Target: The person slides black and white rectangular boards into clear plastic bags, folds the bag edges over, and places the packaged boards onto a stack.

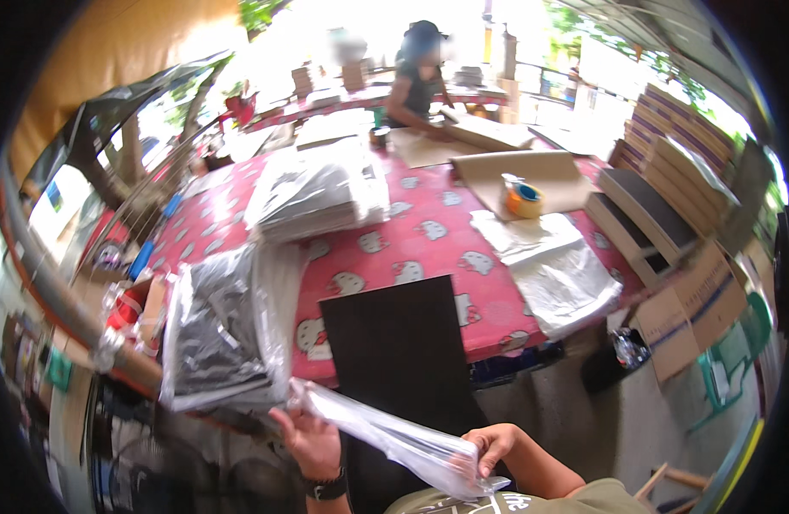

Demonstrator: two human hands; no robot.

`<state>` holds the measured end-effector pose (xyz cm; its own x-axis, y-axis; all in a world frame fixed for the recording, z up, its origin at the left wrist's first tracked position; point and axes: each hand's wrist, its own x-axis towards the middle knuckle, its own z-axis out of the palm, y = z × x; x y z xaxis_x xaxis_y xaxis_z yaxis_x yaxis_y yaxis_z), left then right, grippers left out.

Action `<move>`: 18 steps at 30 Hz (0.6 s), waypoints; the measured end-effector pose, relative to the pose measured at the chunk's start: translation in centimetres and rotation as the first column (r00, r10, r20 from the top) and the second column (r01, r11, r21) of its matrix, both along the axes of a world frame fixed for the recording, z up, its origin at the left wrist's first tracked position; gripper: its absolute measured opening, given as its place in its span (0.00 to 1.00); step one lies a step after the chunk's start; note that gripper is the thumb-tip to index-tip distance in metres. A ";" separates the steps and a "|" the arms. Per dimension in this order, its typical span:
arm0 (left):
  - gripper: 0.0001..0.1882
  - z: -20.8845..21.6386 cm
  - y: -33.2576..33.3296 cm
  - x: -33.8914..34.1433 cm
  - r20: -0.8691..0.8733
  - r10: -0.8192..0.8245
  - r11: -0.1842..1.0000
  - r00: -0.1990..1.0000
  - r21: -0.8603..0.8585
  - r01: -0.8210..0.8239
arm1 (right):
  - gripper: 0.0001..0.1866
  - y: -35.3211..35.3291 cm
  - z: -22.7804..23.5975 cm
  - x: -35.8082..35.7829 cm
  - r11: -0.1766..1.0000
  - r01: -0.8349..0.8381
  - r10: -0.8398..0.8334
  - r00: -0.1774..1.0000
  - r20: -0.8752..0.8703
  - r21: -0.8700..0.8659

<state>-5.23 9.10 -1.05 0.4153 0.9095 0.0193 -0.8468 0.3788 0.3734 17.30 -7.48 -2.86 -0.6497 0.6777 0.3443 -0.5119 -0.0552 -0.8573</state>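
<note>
Head view, bottom centre: pinching clear plastic sleeve [386,428] with right hand [495,447], left hand [315,444] open-fingered; could split it by overpulling.

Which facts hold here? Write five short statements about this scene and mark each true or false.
1. The right hand grips clear plastic. True.
2. The black board is buried under the wrapped stack at left. False: it lies to the right of that stack.
3. A dark band circles the left wrist. True.
4. The tape roll is left of the black board. False: it is to the right, farther off.
5. The tablecloth is plain blue. False: it is pinkish red with pale figures.
</note>
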 end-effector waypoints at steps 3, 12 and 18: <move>0.35 0.2 -0.5 -0.1 0.122 -0.087 0.990 0.989 -0.099 0.099 | 0.10 -0.3 -1.1 0.6 0.949 0.254 -0.274 0.957 -0.096 -0.186; 0.21 -8.1 -4.5 -1.5 -0.329 -0.763 0.591 0.556 -0.006 0.807 | 0.22 0.9 0.5 4.6 0.735 0.336 -0.677 0.323 -0.662 -0.589; 0.21 -1.0 -0.7 -1.0 -0.161 0.103 0.994 0.982 -0.030 -0.109 | 0.25 0.1 -1.3 1.3 0.865 0.424 -0.433 0.901 0.027 -0.267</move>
<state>-6.22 8.44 -2.08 0.3115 0.9473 -0.0748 -0.8141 0.3066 0.4932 18.62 -7.37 -4.16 -0.2661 0.9547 0.1328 -0.5638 -0.0424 -0.8248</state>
